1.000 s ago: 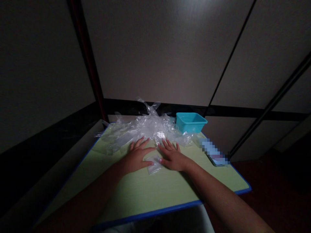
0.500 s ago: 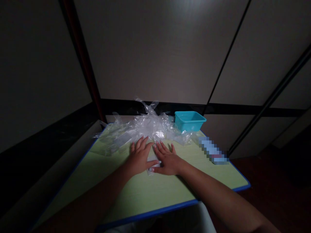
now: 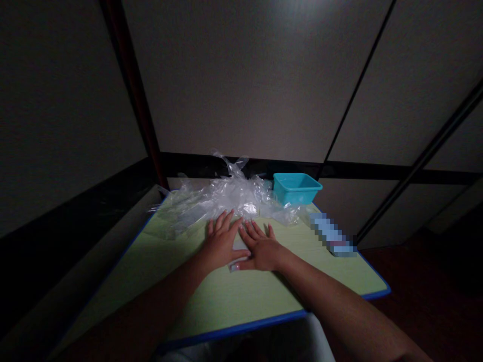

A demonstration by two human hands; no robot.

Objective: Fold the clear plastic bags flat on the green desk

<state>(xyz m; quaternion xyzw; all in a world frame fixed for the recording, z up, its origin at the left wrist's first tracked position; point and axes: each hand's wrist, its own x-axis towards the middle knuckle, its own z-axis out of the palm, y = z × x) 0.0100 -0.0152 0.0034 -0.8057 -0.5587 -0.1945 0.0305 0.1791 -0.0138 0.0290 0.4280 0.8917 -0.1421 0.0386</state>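
Both hands lie palm down at the middle of the table [image 3: 211, 311], pressed on a small folded piece of clear or whitish plastic [image 3: 239, 245]. My left hand [image 3: 221, 245] has its fingers spread, its thumb reaching right across the piece. My right hand [image 3: 262, 249] is also flat with fingers apart, its thumb pointing left over the piece's near end. Most of the piece is hidden under the hands. Just beyond the fingertips is a loose heap of crumpled clear plastic bags [image 3: 237, 193].
A turquoise plastic basket [image 3: 296, 193] stands at the back right beside the bags. Along the right edge lies a blurred-out light blue packet [image 3: 330, 234]. The table has a blue rim, and panelled walls [image 3: 241, 90] rise behind it and at the left.
My hands stay flat on the plastic piece; my right thumb has shifted slightly left and down. The whole view has moved a little.
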